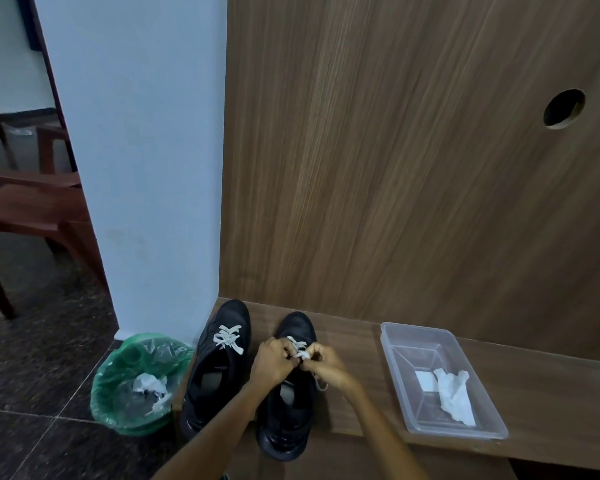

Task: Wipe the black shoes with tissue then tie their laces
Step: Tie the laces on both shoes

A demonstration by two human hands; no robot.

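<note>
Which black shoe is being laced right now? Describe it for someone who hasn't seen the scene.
Start at the tall wood-grain panel; on the wooden ledge at its foot stand two black shoes with white laces. It is the right black shoe, nearer the clear plastic tray. Both hands pinch its laces, unlike the untouched left black shoe beside the green-lined bin.

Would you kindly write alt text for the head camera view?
Both hands, left hand and right hand, pinch the white lace of the right black shoe on a wooden shelf; the left shoe sits beside it, between a green-lined bin and a clear tray holding tissue.
</note>
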